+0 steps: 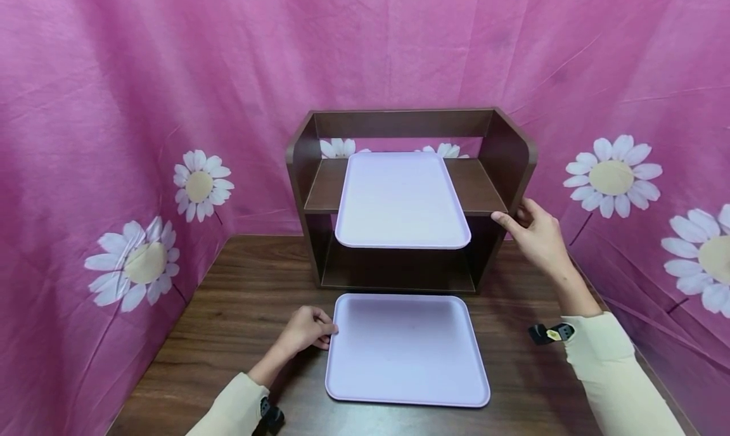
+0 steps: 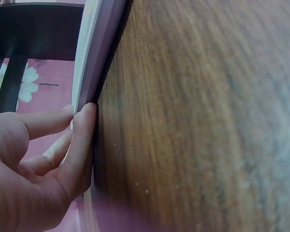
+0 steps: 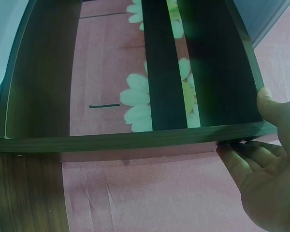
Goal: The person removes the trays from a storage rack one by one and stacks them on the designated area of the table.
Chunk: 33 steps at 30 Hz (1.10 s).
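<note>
My left hand [image 1: 308,328] pinches the left edge of a pale lilac tray [image 1: 407,353] that lies on the table before the shelf. In the left wrist view, fingers and thumb of the left hand [image 2: 43,169] meet at the rim of this tray [image 2: 95,53]. With my right hand [image 1: 536,233] I grip the right side of a dark brown two-tier shelf [image 1: 399,124]. The right wrist view has the thumb of the right hand [image 3: 268,169] at the middle board's front edge and its fingers outside the side panel [image 3: 111,144].
A second lilac tray [image 1: 402,201] lies on the shelf's upper board, its near end jutting past the front edge. The wooden table [image 1: 251,296] carries everything. Pink cloth [image 1: 256,62] printed with white daisies hangs behind and on both sides.
</note>
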### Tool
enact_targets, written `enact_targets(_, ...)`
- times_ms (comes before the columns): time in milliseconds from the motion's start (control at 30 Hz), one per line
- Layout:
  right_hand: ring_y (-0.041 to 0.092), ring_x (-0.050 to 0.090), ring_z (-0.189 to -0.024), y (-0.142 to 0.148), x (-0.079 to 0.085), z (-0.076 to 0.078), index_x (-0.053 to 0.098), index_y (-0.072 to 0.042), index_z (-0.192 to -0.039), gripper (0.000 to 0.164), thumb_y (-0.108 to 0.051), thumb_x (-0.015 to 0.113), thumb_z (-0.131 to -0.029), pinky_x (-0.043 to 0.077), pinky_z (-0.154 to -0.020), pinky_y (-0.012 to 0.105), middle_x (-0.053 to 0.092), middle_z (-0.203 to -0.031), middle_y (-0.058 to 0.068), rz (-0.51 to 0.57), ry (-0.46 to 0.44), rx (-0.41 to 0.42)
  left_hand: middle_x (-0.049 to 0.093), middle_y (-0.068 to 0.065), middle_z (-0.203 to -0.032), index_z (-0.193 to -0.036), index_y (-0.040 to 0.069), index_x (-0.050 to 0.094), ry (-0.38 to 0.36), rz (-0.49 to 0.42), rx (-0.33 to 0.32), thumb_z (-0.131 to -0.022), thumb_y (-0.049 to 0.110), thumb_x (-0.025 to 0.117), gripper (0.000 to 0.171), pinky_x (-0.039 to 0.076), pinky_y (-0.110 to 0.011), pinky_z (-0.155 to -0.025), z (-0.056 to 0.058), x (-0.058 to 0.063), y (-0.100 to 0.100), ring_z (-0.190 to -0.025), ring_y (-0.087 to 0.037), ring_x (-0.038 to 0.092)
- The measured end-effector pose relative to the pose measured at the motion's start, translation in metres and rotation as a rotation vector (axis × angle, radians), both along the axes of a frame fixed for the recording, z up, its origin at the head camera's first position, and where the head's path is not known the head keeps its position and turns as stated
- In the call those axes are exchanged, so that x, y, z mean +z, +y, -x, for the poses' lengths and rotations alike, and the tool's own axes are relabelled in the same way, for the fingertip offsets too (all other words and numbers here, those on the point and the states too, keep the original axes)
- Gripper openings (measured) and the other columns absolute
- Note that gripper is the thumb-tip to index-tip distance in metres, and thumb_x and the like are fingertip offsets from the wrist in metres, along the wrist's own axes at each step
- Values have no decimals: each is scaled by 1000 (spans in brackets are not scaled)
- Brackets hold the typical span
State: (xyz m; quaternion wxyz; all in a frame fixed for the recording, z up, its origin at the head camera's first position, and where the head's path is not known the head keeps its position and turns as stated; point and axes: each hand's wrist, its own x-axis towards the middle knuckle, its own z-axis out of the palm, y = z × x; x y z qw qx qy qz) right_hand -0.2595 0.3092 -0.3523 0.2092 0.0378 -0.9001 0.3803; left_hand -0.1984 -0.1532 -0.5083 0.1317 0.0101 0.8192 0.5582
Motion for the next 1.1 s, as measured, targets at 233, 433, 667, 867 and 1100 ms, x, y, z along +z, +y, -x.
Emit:
enact_targets(233, -7, 54, -88, -1, 0, -1, 61, -4, -139, 58, -47, 72, -101, 41, -71, 11, 73, -128, 25, -2, -8, -6, 72, -13, -72, -89, -10, 70, 9, -25, 33, -92, -4, 71, 7, 67, -37, -58, 2, 6, -1, -55, -14, 67)
enact_targets(433, -9, 54, -89, 0, 0, -1, 61, -4, -139, 58, -47, 72, -101, 40, -72, 11, 73, -129, 25, -7, -6, -11, 72, -16, -75, -92, -9, 70, 36, -38, 54, -93, -1, 70, 8, 66, -37, -57, 3, 22, 0, -57, -15, 66)
enact_targets(667, 0, 55, -87, -1, 0, -1, 62, -3, -136, 56, -46, 72, -101, 40, -70, 12, 75, -123, 25, -15, 7, -14, 74, -16, -78, -104, -16, 69, 62, -113, 55, -96, -2, 63, 17, 67, -35, -67, 7, 43, 4, -65, -16, 70)
enact_targets(867, 1, 54, -84, -1, -1, 0, 63, -3, -135, 55, -45, 72, -101, 40, -70, 13, 76, -120, 25, -11, 13, -14, 76, -16, -83, -109, -18, 66, 78, -198, 36, -99, -3, 61, 20, 69, -44, -79, 9, 64, 10, -71, -15, 72)
enact_targets(1100, -2, 54, -87, -1, -2, 0, 62, -4, -137, 57, -47, 72, -101, 40, -72, 14, 75, -124, 25, -7, -2, -20, 78, -16, -91, -117, -16, 64, 68, -305, -9, -102, 3, 61, 24, 68, -35, -80, 5, 87, 22, -77, -16, 76)
